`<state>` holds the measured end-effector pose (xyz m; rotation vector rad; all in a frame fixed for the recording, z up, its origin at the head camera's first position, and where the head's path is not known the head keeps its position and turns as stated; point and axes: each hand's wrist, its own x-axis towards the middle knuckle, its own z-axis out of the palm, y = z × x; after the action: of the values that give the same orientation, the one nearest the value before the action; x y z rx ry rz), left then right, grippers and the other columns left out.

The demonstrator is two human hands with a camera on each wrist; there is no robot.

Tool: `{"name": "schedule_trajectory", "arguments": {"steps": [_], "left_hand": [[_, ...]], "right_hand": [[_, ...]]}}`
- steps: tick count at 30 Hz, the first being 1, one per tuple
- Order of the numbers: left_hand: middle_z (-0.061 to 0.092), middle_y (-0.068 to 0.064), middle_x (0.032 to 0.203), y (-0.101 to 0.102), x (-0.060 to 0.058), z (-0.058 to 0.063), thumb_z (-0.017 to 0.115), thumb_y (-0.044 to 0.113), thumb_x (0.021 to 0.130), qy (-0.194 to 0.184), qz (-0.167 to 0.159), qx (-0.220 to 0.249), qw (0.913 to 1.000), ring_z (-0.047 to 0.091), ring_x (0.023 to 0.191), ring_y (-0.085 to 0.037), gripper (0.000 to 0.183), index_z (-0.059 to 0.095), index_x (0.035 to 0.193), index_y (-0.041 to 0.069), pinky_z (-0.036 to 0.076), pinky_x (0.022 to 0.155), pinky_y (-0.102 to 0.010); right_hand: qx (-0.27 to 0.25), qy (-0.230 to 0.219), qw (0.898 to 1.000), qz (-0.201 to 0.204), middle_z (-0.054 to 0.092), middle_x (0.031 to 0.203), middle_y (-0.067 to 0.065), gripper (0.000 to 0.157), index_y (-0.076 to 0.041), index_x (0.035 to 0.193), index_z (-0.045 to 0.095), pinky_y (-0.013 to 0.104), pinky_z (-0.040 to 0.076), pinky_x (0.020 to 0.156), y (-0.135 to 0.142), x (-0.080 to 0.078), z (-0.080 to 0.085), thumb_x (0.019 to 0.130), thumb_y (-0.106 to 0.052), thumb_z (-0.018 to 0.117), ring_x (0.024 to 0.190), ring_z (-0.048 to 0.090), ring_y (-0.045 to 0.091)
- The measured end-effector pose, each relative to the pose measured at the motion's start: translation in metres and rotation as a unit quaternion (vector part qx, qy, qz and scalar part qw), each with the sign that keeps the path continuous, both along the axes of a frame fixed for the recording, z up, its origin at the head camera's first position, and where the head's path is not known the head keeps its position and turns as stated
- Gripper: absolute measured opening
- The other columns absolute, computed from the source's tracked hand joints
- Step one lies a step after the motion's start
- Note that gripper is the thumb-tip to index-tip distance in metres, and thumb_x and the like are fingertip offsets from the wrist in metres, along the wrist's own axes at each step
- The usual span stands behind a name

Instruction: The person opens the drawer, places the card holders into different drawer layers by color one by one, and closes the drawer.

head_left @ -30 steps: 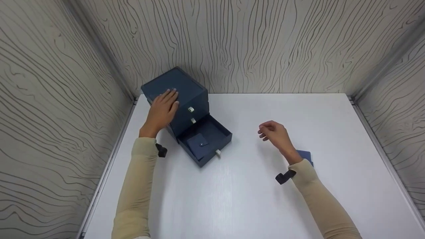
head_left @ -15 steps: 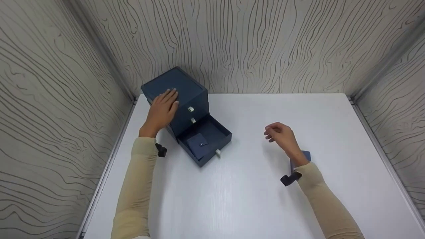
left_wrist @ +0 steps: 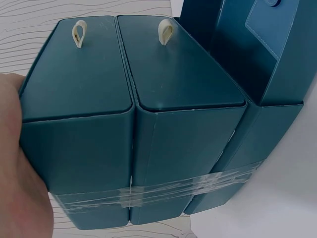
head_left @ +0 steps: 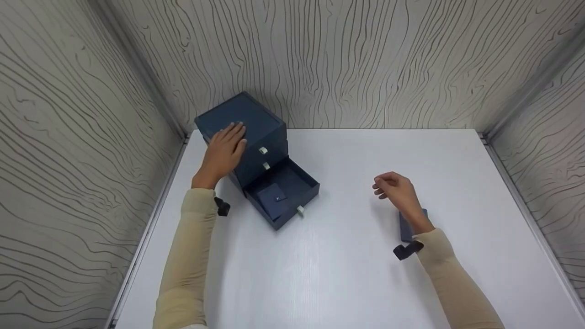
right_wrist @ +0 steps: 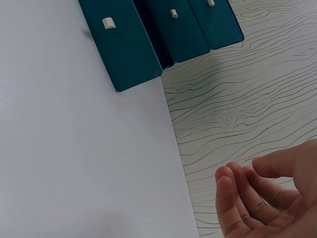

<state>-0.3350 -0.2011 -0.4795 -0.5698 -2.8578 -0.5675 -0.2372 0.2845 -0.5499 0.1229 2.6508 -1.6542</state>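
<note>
My left hand (head_left: 222,151) rests with straight fingers on top of a dark blue box of drawers (head_left: 258,116). Its lowest drawer (head_left: 292,180) is pulled out, while the two above are closed. Inside lies a small blue wallet-like case (head_left: 272,198) with a snap button, partly visible too in the left wrist view as a flap (left_wrist: 270,27). My right hand (head_left: 397,192) hovers over the table, fingers loosely curled around nothing; the right wrist view shows a gap between thumb and fingers. Beneath that wrist lies a flat blue object (head_left: 405,230), partly covered by the forearm.
The white table (head_left: 320,274) meets wood-grain patterned walls (head_left: 343,64) at the back and sides. Pale loop pulls (left_wrist: 166,32) stick out from the drawer fronts. Clear tape (left_wrist: 143,196) runs around the box's side.
My right hand has drifted right and slightly toward me, uncovering more of the flat blue object's left side. The left hand, box and drawer have stayed put.
</note>
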Motion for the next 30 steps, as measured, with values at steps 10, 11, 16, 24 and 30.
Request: {"name": "schedule_trajectory", "arguments": {"steps": [10, 11, 16, 24, 30], "left_hand": [[0.032, -0.007, 0.175, 0.002, 0.001, 0.001, 0.033, 0.039, 0.118, -0.010, 0.003, -0.001, 0.9999, 0.025, 0.165, -0.029, 0.057, 0.036, 0.167, 0.010, 0.016, 0.137, -0.053], [0.032, -0.007, 0.175, 0.002, 0.001, 0.001, 0.033, 0.039, 0.118, -0.011, 0.003, 0.001, 0.9999, 0.024, 0.165, -0.029, 0.057, 0.036, 0.167, 0.010, 0.015, 0.137, -0.053], [0.031, -0.006, 0.176, 0.001, 0.001, 0.001, 0.033, 0.040, 0.118, -0.015, 0.002, 0.009, 0.9999, 0.023, 0.166, -0.029, 0.057, 0.035, 0.167, 0.011, 0.014, 0.137, -0.052], [0.032, -0.007, 0.175, 0.000, 0.002, 0.001, 0.033, 0.039, 0.118, -0.012, 0.003, 0.007, 0.9999, 0.024, 0.166, -0.029, 0.057, 0.036, 0.167, 0.010, 0.015, 0.137, -0.052], [0.034, -0.008, 0.175, 0.001, 0.003, 0.003, 0.033, 0.039, 0.118, -0.010, 0.004, 0.009, 0.9999, 0.025, 0.165, -0.029, 0.056, 0.038, 0.166, 0.010, 0.016, 0.136, -0.052]], "right_hand": [[-0.005, -0.002, 1.000, -0.012, 0.076, 0.115, 0.023, 0.038, 0.006, 0.128, 0.067, 0.020, 0.062, 0.079, 0.011, 0.005, 0.001, 0.111, -0.027, 0.060, 0.088, 0.073, 0.009], [-0.010, -0.001, 1.000, -0.013, 0.076, 0.115, 0.022, 0.038, 0.007, 0.128, 0.067, 0.020, 0.062, 0.079, 0.012, 0.005, 0.001, 0.110, -0.026, 0.060, 0.088, 0.073, 0.009], [-0.020, -0.006, 0.999, -0.025, 0.077, 0.111, 0.016, 0.036, 0.006, 0.128, 0.067, 0.020, 0.063, 0.080, 0.017, 0.006, 0.000, 0.110, -0.024, 0.060, 0.087, 0.072, 0.006], [-0.007, -0.020, 0.999, -0.035, 0.076, 0.115, 0.016, 0.039, 0.004, 0.131, 0.065, 0.018, 0.061, 0.081, 0.024, 0.008, -0.001, 0.111, -0.028, 0.059, 0.090, 0.072, 0.006], [-0.004, -0.028, 0.999, -0.042, 0.076, 0.117, 0.017, 0.039, 0.003, 0.133, 0.064, 0.019, 0.062, 0.081, 0.028, 0.012, -0.001, 0.111, -0.029, 0.058, 0.090, 0.072, 0.006]]}}
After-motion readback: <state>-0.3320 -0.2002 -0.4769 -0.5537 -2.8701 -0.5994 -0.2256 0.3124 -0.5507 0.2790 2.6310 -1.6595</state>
